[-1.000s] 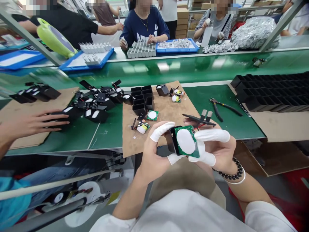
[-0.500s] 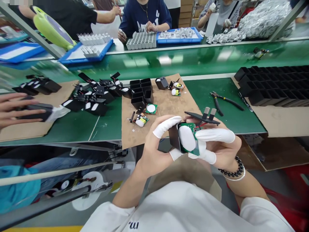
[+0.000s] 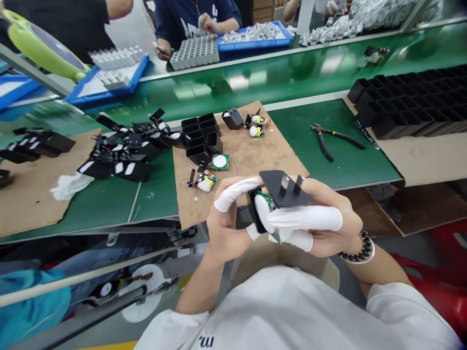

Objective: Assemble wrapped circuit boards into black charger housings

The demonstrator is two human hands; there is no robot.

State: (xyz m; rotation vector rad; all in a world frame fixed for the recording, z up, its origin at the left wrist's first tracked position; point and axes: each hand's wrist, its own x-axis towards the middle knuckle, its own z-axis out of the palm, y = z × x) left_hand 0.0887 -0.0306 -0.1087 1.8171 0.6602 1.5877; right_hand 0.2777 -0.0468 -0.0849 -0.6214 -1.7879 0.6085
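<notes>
Before my body, my left hand [image 3: 226, 224] grips a black plastic case [image 3: 254, 210] between finger and thumb. My right hand [image 3: 330, 216] is closed on a green circuit board [image 3: 265, 198] with a white oval pad [image 3: 263, 213]; the board is partly inside the case mouth. A black plug cover [image 3: 279, 188] with two prongs sits tilted above the board, by my right fingers. White finger cots cover several fingertips of both hands. On the cardboard [image 3: 241, 158] ahead lie loose circuit boards [image 3: 220, 162] and a cluster of open black cases [image 3: 200, 141].
Diagonal pliers [image 3: 333, 138] lie on the green bench, right of the cardboard. Rows of black cases [image 3: 404, 104] stand at far right. Half-assembled black units [image 3: 127, 150] pile up at left, near a crumpled white cloth [image 3: 71, 186]. Beyond runs a green conveyor [image 3: 248, 82]; people sit across it.
The board has turned and sits closer to the case, and the pronged cover has tipped over it. A co-worker's hand at the left has gone from view, leaving the white cloth.
</notes>
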